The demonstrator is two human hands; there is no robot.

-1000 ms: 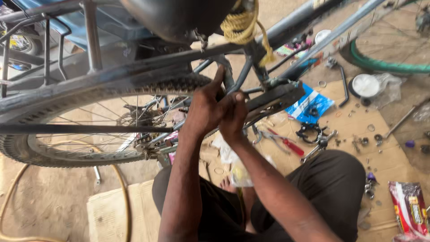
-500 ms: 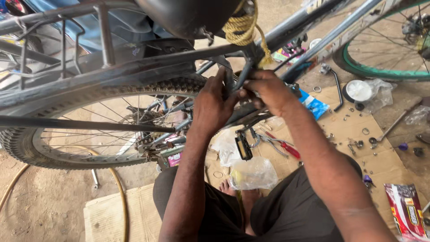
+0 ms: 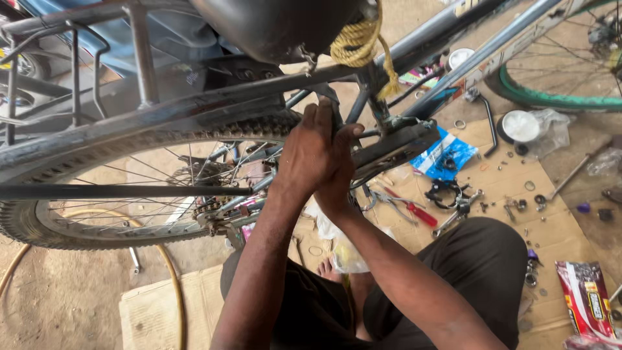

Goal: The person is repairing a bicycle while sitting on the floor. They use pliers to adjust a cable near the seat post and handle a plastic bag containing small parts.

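A bicycle stands in front of me, its knobby rear tyre point(image 3: 116, 139) and spoked wheel at left, the dark frame tubes point(image 3: 447, 29) running up to the right. My left hand point(image 3: 310, 149) lies flat over the frame where the tyre meets the seat tube. My right hand point(image 3: 342, 175) presses against it from below, fingers curled at the same joint. What the fingers grip is hidden. A black saddle point(image 3: 278, 26) with a yellow rope point(image 3: 356, 45) tied under it hangs above the hands.
Flattened cardboard point(image 3: 557, 227) on the ground carries red-handled pliers point(image 3: 408, 209), a blue plastic bag point(image 3: 447, 155), a black brake part, small nuts and washers. A green-rimmed wheel point(image 3: 551, 97) lies at top right, a red packet point(image 3: 589, 298) at bottom right, a yellow hose point(image 3: 172, 279) at left.
My right hand has drawn back from the frame tube further right and now rests under my left hand at the seat tube. The view has shifted slightly.
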